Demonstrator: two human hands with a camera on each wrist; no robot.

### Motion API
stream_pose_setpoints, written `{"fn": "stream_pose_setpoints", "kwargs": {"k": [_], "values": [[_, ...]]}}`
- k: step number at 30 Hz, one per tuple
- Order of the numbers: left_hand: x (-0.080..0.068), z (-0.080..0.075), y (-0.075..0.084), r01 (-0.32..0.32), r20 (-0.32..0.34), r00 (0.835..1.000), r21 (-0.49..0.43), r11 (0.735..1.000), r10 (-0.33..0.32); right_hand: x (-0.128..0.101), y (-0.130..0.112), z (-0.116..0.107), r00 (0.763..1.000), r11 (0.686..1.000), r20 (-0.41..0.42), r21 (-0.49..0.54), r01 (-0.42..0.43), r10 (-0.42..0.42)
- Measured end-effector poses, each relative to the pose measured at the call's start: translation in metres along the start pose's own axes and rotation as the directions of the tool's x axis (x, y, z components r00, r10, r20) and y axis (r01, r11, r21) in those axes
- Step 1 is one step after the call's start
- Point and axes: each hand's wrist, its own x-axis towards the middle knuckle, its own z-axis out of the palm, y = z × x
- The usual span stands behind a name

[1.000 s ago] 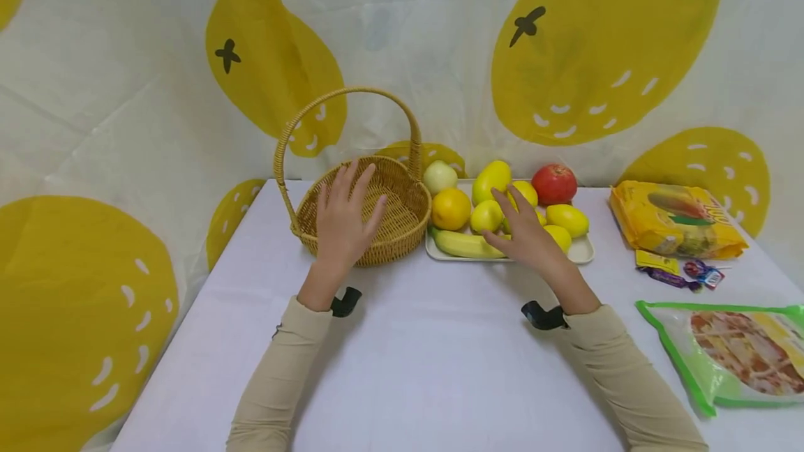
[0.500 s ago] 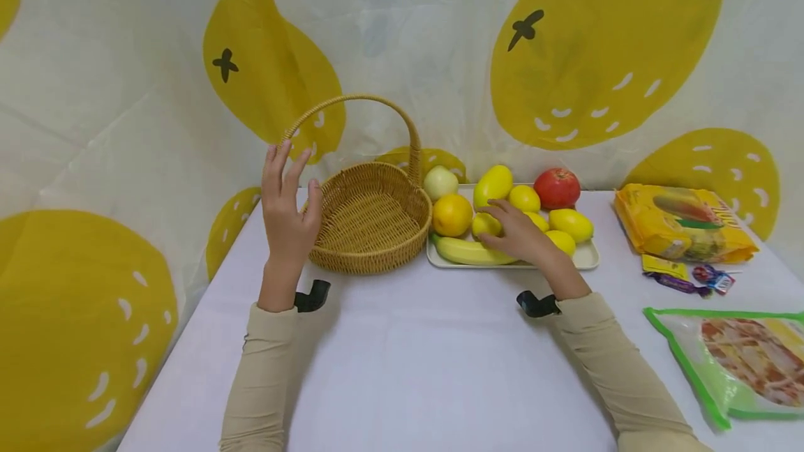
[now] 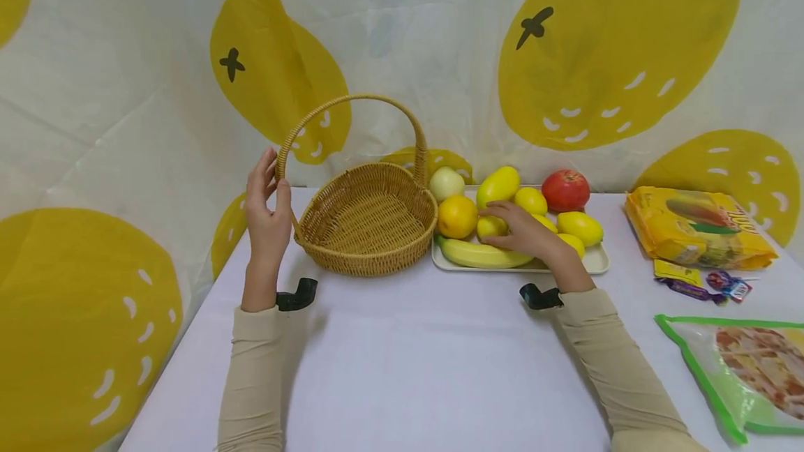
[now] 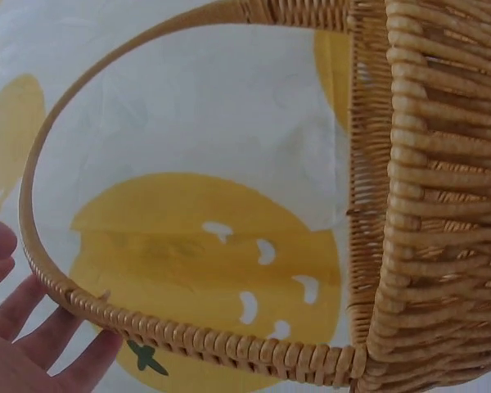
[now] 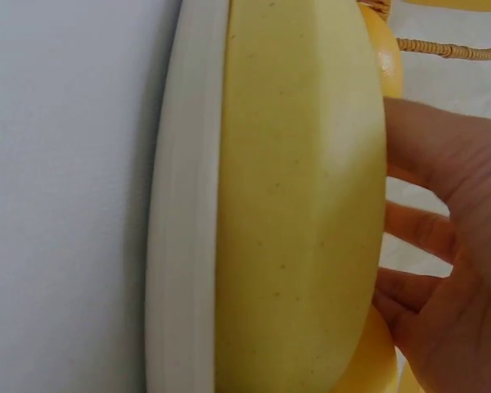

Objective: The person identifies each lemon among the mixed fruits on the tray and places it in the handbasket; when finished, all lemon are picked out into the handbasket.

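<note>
Maybe the tan wicker basket (image 3: pixel 370 261) tips if my left hand (image 3: pixel 268 218), fingers loose against its arched handle (image 3: pixel 352 98), nudges it. On the white rectangular tray (image 3: pixel 597 258), the curved yellow banana (image 3: pixel 480 255) might roll, jostled by my right hand (image 3: pixel 526 232), curled round the small round yellow fruit (image 3: pixel 492 227) behind.
</note>
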Motion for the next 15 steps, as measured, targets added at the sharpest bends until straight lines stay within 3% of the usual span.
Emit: {"fn": "stream_pose_setpoints", "kwargs": {"k": [3,9,15], "values": [[0.001,-0.004,-0.005,0.032,0.029,0.999,0.013,0.999,-0.033,0.000,0.000,-0.002,1.000,1.000,-0.019,0.001,-0.001,0.001],[0.007,-0.007,-0.039,0.056,0.054,0.997,0.005,0.998,-0.056,-0.001,0.003,-0.001,0.999,1.000,-0.047,-0.014,-0.019,0.019],[0.007,-0.009,-0.044,0.054,0.032,0.998,0.005,0.999,-0.055,-0.001,0.009,0.005,0.998,1.000,-0.059,0.001,-0.018,0.018]]}}
